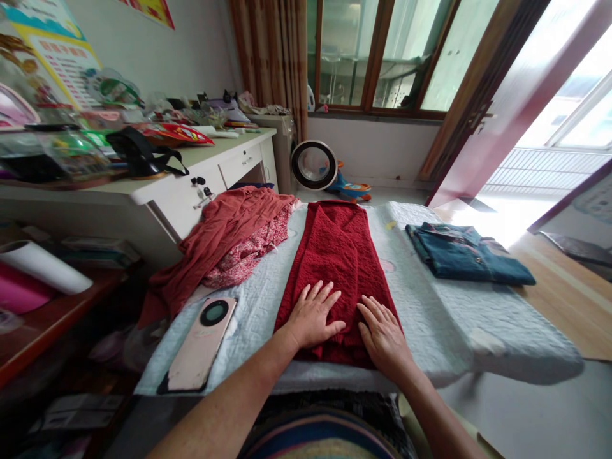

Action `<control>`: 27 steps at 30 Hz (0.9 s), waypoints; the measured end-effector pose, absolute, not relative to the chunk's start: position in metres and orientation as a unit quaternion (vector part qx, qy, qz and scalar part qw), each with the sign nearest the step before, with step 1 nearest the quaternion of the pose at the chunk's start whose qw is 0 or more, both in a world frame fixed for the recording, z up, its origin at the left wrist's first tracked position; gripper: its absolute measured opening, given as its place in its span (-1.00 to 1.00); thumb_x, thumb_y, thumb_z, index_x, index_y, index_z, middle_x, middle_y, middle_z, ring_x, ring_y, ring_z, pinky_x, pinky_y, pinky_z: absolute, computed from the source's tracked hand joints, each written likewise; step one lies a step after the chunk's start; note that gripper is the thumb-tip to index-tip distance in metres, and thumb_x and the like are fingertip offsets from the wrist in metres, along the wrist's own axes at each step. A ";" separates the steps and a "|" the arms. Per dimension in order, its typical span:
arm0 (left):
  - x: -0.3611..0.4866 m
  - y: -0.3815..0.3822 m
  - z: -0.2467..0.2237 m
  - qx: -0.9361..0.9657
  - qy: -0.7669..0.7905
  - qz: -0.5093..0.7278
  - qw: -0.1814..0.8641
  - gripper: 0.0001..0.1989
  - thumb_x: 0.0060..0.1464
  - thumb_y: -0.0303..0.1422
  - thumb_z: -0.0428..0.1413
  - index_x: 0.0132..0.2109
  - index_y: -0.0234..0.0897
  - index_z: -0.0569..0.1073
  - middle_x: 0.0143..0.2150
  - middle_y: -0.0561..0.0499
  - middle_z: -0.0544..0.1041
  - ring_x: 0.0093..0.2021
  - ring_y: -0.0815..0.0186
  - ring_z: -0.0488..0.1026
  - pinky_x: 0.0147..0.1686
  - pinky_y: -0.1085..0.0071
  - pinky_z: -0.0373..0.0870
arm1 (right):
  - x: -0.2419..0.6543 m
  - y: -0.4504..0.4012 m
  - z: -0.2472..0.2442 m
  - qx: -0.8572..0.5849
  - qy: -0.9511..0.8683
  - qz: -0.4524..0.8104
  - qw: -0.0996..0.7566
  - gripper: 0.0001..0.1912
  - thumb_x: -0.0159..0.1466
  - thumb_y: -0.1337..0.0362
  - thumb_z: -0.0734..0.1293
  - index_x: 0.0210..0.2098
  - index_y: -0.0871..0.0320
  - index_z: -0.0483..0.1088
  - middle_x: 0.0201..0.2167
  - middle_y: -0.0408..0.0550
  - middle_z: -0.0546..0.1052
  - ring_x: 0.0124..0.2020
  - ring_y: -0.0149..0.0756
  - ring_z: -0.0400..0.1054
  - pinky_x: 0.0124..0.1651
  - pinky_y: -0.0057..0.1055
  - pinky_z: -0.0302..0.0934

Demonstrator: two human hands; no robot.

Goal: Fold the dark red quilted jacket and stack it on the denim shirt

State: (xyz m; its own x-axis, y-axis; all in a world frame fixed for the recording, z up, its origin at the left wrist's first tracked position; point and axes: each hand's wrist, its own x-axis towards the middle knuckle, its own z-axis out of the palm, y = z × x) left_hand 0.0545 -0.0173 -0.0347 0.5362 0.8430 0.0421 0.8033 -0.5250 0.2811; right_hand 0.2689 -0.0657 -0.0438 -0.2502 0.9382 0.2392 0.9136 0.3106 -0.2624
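Red garment (332,255) is touched at near end by left hand (313,317) and right hand (384,333), both spread; pale cloth (430,325) laid beneath, window (377,57) beyond.

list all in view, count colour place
knit garment: 1, red, centre
phone: 1, pink, near left
clothes pile: 1, red, left
folded denim: 1, blue, right
cloth: 1, pale blue, underneath
desk: 1, white, left
clutter: uncounted, mixed, desktop
posters: 2, multicoloured, wall
curtain: 1, brown, back
window: 1, brown-framed, back
door: 1, maroon, right
round thing: 1, white-rimmed, back
toy: 1, blue-orange, floor
left hand: 1, on garment
right hand: 1, on garment
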 end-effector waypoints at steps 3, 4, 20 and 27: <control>0.055 -0.017 -0.035 0.869 0.474 0.084 0.112 -0.24 0.14 0.14 -0.08 0.37 -0.10 0.07 0.45 -0.06 -0.01 0.43 0.02 -0.15 0.34 -0.08 -0.19 | 0.276 -0.065 -0.038 -0.578 -0.797 0.058 0.168 -0.55 0.36 0.24 0.14 0.20 0.15 0.32 0.28 0.02 0.28 0.33 -0.14 0.08 0.32 -0.10 0.03; 0.055 -0.017 -0.035 0.869 0.474 0.083 0.111 -0.24 0.14 0.14 -0.08 0.38 -0.10 0.07 0.45 -0.06 -0.01 0.43 0.02 -0.15 0.34 -0.08 -0.19 | 0.278 -0.063 -0.034 -0.576 -0.797 0.070 0.166 -0.56 0.36 0.24 0.14 0.18 0.15 0.33 0.26 0.04 0.31 0.30 -0.14 0.13 0.30 -0.11 0.06; 0.055 -0.016 -0.037 0.867 0.476 0.083 0.117 -0.20 0.12 0.20 -0.13 0.38 -0.10 0.06 0.45 -0.05 -0.03 0.43 0.02 -0.16 0.34 -0.08 -0.19 | 0.257 -0.040 -0.033 -0.558 -0.814 0.098 0.126 -0.48 0.36 0.22 0.14 0.29 0.10 0.20 0.36 -0.06 0.14 0.37 -0.19 -0.02 0.36 -0.13 -0.07; 0.056 -0.016 -0.037 0.868 0.475 0.084 0.112 -0.21 0.12 0.16 -0.06 0.38 -0.08 0.05 0.46 -0.04 -0.04 0.43 0.03 -0.17 0.35 -0.07 -0.21 | 0.273 -0.054 -0.037 -0.579 -0.801 0.094 0.118 -0.47 0.36 0.17 0.14 0.31 0.04 0.18 0.37 -0.10 0.12 0.39 -0.21 -0.07 0.38 -0.10 -0.12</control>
State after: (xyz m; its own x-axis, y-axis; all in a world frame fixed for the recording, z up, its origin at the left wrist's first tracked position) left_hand 0.0555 -0.0165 -0.0371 0.5337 0.8447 0.0398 0.8068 -0.5228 0.2752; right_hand 0.2727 -0.0539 -0.0366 -0.3011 0.9502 0.0803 0.9056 0.3114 -0.2880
